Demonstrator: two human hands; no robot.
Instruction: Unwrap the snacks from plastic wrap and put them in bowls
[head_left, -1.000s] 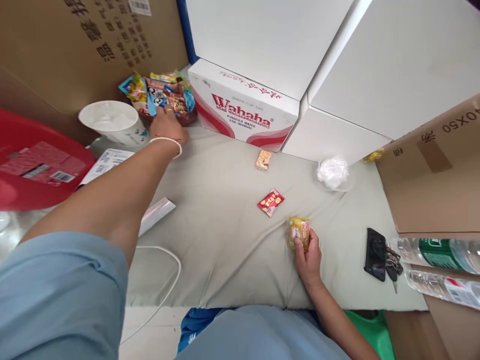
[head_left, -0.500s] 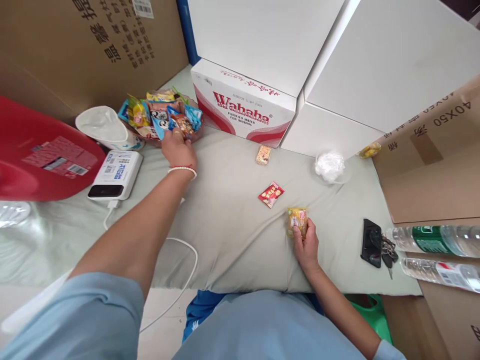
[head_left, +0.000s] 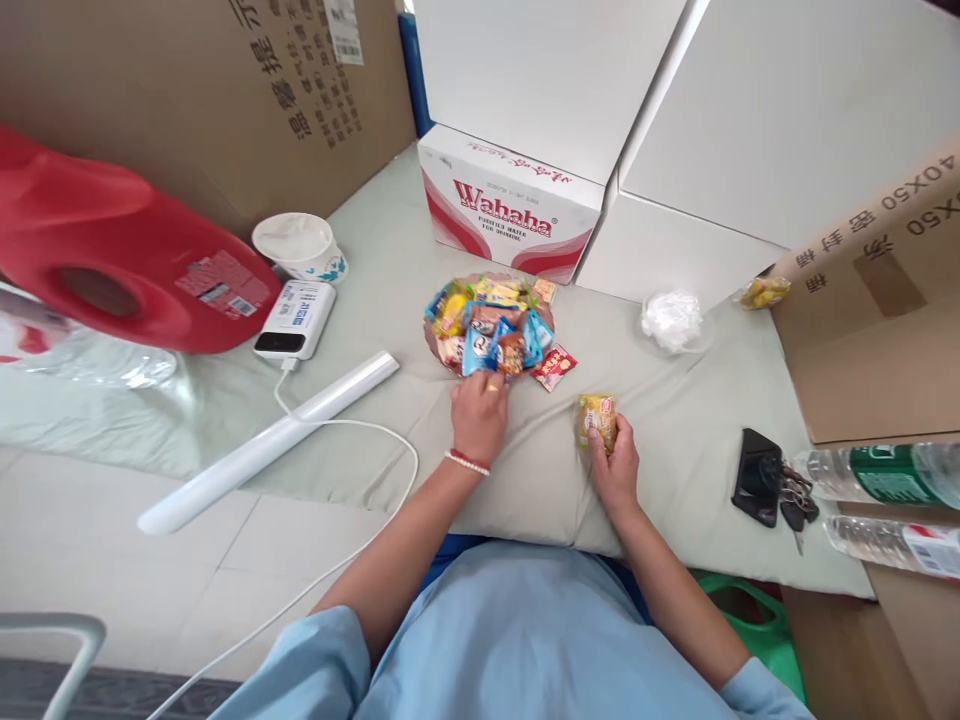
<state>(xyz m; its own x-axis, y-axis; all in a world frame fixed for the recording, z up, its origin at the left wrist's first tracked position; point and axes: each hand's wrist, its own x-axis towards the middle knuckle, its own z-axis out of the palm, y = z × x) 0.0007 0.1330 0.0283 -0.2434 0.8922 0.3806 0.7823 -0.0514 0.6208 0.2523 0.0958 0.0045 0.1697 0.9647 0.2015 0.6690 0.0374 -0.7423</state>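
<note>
A pinkish snack bowl (head_left: 432,346), heaped with wrapped snacks, stands in the middle of the cloth-covered surface. Closed on its near rim is my left hand (head_left: 480,415), the fingertips partly hidden. My right hand (head_left: 617,468) pinches a yellow-wrapped snack (head_left: 598,408) between thumb and fingers, resting low over the cloth. Just right of the bowl lies a small red snack packet (head_left: 555,367). Behind the bowl's right rim a pale snack piece (head_left: 545,290) shows in part.
A white Wahaha carton (head_left: 510,205) is behind the bowl. Left are a red jug (head_left: 161,265), paper cup (head_left: 301,248), power bank (head_left: 296,320) with cable, and white tube (head_left: 270,440). Right: crumpled plastic (head_left: 672,321), phone (head_left: 756,475), keys (head_left: 795,495), bottles (head_left: 892,474).
My left hand has drawn the snack bowl from the far left to the middle, close to the red packet. My right hand still holds the yellow snack. The view has shifted left.
</note>
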